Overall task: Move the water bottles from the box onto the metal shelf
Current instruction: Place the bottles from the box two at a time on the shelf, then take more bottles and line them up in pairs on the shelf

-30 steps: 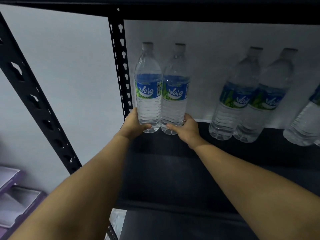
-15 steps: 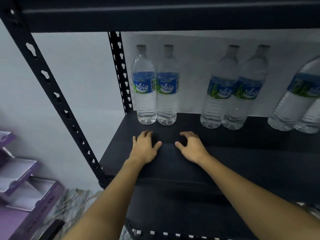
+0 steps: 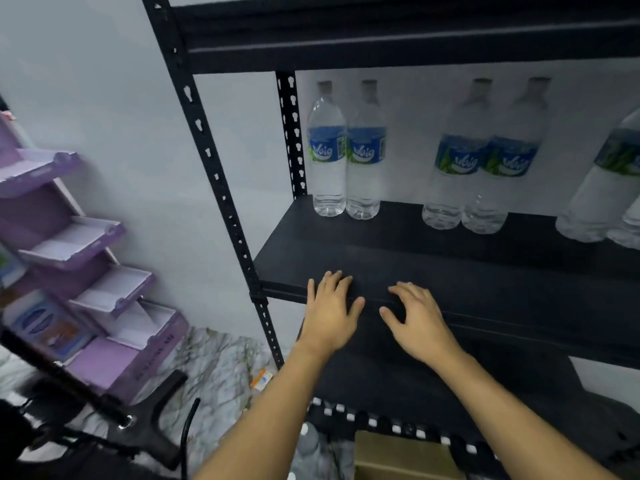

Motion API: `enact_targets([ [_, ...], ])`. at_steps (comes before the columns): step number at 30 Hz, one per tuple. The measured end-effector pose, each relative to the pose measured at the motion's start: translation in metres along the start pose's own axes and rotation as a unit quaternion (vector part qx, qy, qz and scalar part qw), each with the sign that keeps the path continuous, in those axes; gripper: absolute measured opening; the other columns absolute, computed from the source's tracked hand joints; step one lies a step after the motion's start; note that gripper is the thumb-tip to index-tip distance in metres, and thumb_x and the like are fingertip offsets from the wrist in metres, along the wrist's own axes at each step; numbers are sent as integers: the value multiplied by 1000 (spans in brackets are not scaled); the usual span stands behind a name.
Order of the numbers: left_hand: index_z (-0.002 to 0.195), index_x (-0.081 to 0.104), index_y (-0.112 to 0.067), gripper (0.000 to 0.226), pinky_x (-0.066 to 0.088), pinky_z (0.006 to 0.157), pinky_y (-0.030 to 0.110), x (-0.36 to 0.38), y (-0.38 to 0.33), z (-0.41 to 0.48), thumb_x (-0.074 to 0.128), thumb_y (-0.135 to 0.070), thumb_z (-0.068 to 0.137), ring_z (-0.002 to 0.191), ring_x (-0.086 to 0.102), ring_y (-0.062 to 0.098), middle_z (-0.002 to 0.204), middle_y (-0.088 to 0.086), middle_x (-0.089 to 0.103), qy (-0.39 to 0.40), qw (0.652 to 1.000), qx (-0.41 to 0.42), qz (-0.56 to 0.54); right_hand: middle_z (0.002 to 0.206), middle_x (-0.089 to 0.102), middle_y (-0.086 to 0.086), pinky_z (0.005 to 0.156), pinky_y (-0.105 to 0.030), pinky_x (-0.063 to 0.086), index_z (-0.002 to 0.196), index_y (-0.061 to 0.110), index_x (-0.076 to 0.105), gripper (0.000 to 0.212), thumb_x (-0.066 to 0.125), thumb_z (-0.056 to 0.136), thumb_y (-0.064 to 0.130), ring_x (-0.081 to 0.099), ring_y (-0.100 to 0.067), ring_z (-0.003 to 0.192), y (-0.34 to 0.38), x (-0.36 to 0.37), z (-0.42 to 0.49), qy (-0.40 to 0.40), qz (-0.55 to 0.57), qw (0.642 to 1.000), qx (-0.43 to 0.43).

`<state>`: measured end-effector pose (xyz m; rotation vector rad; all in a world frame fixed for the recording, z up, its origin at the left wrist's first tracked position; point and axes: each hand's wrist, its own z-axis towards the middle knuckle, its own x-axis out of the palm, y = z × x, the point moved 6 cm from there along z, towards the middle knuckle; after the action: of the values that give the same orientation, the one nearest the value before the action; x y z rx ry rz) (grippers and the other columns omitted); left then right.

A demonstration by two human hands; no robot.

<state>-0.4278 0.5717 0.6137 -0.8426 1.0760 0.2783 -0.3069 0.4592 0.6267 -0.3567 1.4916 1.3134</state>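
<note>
Both hands hold nothing: left hand (image 3: 330,308) and right hand (image 3: 414,320), fingers loosely spread, are positioned side by side over the front edge of the metal shelf (image 3: 450,258). Two water bottles (image 3: 327,150) stand upright and touching at 12 o'clock from the hands, at the shelf's rear, with a second pair (image 3: 457,157) at 1 o'clock. A cardboard box (image 3: 398,455) sits at 6 o'clock, and a purple tiered rack (image 3: 86,244) at 9 o'clock.

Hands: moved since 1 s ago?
Yes. The left hand and right hand let go of the two left bottles by the rear post and pulled back toward the camera to the shelf's front edge.
</note>
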Motion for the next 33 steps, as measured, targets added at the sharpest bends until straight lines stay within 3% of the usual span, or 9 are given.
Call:
enact_targets([
  [3, 150, 37, -19, 55, 1, 125, 49, 0, -2, -19, 44, -44, 101, 154, 9, 18, 162, 0, 27, 7, 999, -24, -28, 150, 39, -1, 119, -40, 18, 140, 16, 45, 52, 52, 94, 40, 25, -17, 143, 4, -3, -13, 1, 8, 1000, -15],
  [6, 148, 40, -18, 54, 15, 122, 52, -2, 0, -39, 46, -43, 101, 152, 18, 19, 160, -1, 30, -6, 998, -42, -43, 150, 38, 0, 121, -39, 14, 140, 17, 45, 52, 52, 94, 41, 25, -16, 143, 8, -5, -26, 11, 15, 999, -39],
  [12, 143, 46, -17, 48, 36, 111, 30, -13, 9, -110, 50, -38, 101, 131, 47, 17, 143, -3, 47, -56, 987, -110, -98, 149, 37, 5, 118, -33, 21, 141, 20, 42, 52, 52, 94, 38, 25, -13, 141, 11, 11, -61, 76, 65, 993, -69],
  [20, 144, 44, -18, 49, 33, 105, 20, 12, 27, -270, 50, -40, 101, 133, 44, 11, 143, -4, 48, -88, 944, -289, -134, 136, 49, 3, 108, -37, 36, 135, 17, 49, 47, 58, 91, 33, 37, -17, 128, 6, 73, -140, 209, 112, 964, -118],
  [22, 145, 42, -19, 51, 37, 105, 24, 25, 30, -316, 51, -41, 101, 131, 45, 13, 142, -4, 47, -85, 925, -343, -141, 132, 51, 2, 105, -38, 39, 133, 17, 51, 47, 60, 90, 32, 40, -18, 124, 4, 93, -166, 242, 122, 955, -124],
  [25, 145, 42, -18, 53, 39, 107, 27, 46, 35, -379, 53, -42, 99, 132, 47, 15, 143, -2, 47, -85, 897, -409, -143, 128, 54, -3, 104, -30, 34, 130, 13, 54, 46, 64, 87, 27, 43, -24, 123, 4, 118, -205, 284, 114, 943, -135],
  [27, 144, 44, -18, 53, 36, 105, 22, 56, 35, -416, 54, -43, 98, 134, 46, 15, 144, -2, 48, -85, 885, -438, -131, 127, 55, -5, 102, -31, 35, 129, 12, 55, 46, 65, 87, 27, 45, -26, 121, 4, 131, -230, 314, 103, 933, -141],
  [33, 145, 42, -18, 53, 36, 109, 29, 81, 29, -503, 51, -42, 99, 137, 43, 18, 147, 0, 44, -66, 855, -497, -134, 130, 54, -9, 103, -29, 31, 129, 10, 54, 45, 65, 88, 23, 43, -27, 126, 7, 155, -301, 380, 78, 908, -159],
])
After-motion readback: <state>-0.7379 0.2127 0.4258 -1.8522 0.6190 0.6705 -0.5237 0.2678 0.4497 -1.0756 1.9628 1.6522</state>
